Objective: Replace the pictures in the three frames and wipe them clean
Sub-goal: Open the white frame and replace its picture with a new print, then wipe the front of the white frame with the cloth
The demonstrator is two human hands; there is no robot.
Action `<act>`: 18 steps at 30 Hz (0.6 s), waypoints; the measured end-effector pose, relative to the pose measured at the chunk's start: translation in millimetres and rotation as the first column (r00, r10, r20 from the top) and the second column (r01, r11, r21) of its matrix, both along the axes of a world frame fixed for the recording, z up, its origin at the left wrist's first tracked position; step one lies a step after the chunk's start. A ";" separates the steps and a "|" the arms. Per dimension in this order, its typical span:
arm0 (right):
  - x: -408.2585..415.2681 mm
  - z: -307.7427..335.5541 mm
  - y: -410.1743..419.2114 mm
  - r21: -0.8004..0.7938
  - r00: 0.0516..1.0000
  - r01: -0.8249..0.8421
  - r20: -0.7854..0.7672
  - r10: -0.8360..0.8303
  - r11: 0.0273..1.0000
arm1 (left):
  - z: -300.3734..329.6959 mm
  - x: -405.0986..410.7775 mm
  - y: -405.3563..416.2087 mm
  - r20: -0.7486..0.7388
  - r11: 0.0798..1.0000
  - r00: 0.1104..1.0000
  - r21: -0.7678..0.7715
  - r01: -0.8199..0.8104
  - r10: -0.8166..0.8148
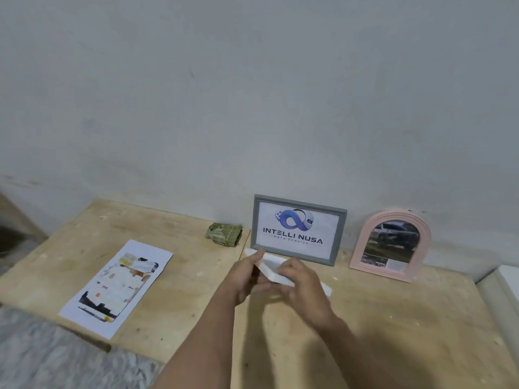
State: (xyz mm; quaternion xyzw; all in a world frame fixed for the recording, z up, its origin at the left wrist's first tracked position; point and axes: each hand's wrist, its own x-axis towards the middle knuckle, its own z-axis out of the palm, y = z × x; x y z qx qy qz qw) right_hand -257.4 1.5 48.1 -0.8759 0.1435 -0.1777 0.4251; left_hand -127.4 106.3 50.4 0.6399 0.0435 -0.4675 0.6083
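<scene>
Head view: over the pale plywood surface (393, 318), the left hand (247, 279) and the right hand (302, 284) together grip a white rectangular picture frame (271, 266), fingers curled round its edges, holding it tilted above the surface in front of the grey rectangular frame (297, 230) that shows an "INTELLI NUSA" logo. The grey frame stands upright against the wall, with a pink arched frame (393, 245) holding a car picture just to its right and a crumpled green cloth (223, 234) just to its left. A loose printed paper picture (118, 284) lies flat on the surface, well apart to the left of the hands.
</scene>
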 end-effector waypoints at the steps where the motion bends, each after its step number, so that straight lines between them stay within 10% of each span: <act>1: 3.8 -1.9 4.8 -0.042 0.997 -0.069 -0.018 0.069 0.997 | 1.5 1.2 -0.9 0.026 0.998 0.998 0.015 -0.059 0.059; 5: 17.9 6.5 4.0 0.091 0.980 -0.123 -0.148 0.136 0.988 | 1.2 9.2 17.4 0.077 0.973 0.972 0.045 -0.227 0.223; 9: 43.9 4.1 -18.7 -0.015 0.905 0.331 -0.278 -0.322 0.943 | 3.0 18.3 55.2 0.156 0.965 0.954 0.022 -0.261 0.254; 12: 64.8 8.2 -18.5 0.312 0.868 0.309 -0.478 -0.133 0.899 | -0.6 27.9 79.0 0.171 0.962 0.947 -0.030 -0.270 0.271; 18: 113.8 -18.9 22.6 0.501 0.937 0.142 -0.345 0.047 0.854 | -19.9 60.1 118.3 0.265 0.929 0.905 0.072 -0.362 0.332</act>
